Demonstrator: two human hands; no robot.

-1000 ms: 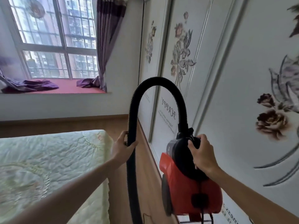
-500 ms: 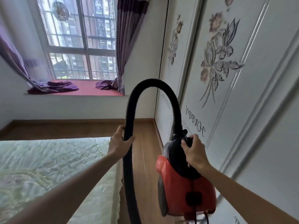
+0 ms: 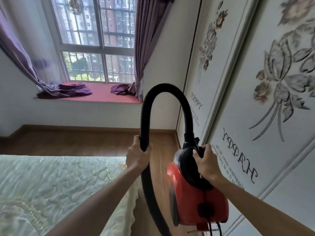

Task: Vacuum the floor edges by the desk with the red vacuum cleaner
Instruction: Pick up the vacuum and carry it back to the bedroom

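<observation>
The red vacuum cleaner [image 3: 192,200] hangs in the air at lower right, carried off the floor. My right hand [image 3: 205,163] grips the black handle on its top. A black ribbed hose [image 3: 166,90] arches up from the vacuum's top and comes down on the left. My left hand [image 3: 138,156] is closed around that hose where it drops toward the floor. The hose's lower end runs out of view at the bottom. No desk is in sight.
A bed with a pale green quilt [image 3: 56,189] fills the lower left. White wardrobe doors with flower prints [image 3: 255,108] line the right side. A narrow strip of wooden floor [image 3: 158,160] runs between them toward a bay window with a red sill [image 3: 104,94] and purple curtains [image 3: 150,40].
The view has swung left and tilted, showing more window and floor. Both hands keep their grips, and the vacuum has moved forward along the aisle.
</observation>
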